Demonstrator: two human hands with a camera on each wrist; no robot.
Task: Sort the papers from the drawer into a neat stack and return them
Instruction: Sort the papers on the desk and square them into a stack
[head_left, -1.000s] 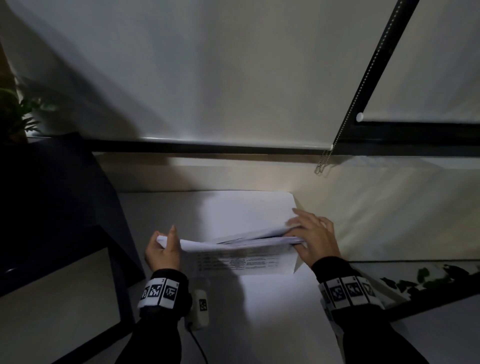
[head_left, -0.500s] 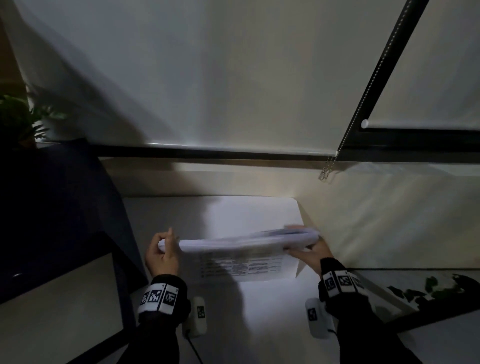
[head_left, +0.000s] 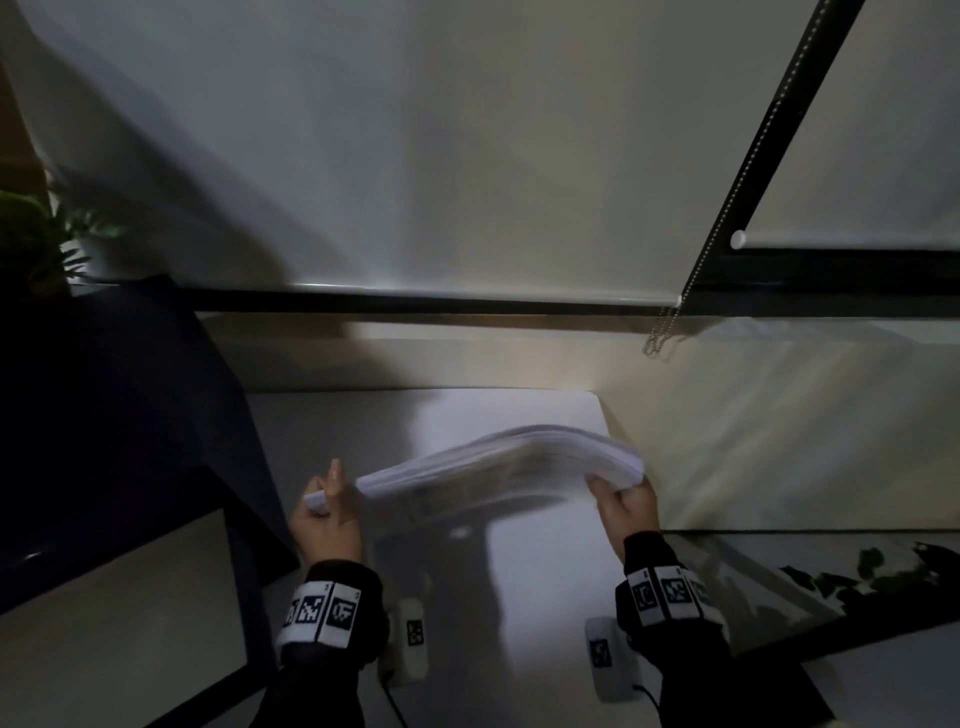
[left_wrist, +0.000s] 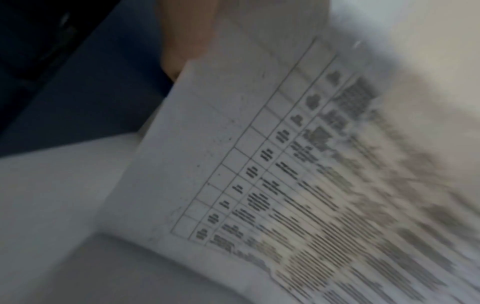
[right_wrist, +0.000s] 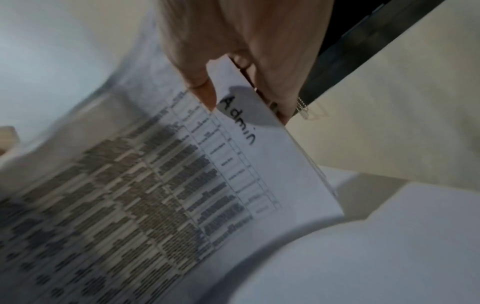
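A thick stack of printed papers (head_left: 509, 462) hangs bowed above the white tabletop (head_left: 545, 571), its right end higher than its left. My left hand (head_left: 324, 512) grips the stack's left edge, thumb pointing up beside it. My right hand (head_left: 626, 501) holds the right edge from below. In the left wrist view the bottom sheet (left_wrist: 259, 164) shows a printed table, blurred. In the right wrist view my right hand (right_wrist: 246, 67) pinches the paper edge (right_wrist: 259, 154), where "Admin" is handwritten. No drawer is in view.
A dark cabinet (head_left: 119, 426) stands close on the left with a plant (head_left: 36, 244) on top. A roller blind (head_left: 415, 145) and its bead chain (head_left: 662, 338) hang behind the table. A light wall (head_left: 779, 431) borders the table's right side.
The papers have come up off the table. My right hand went from lying on top of the stack to holding its right edge from below, and raised that end.
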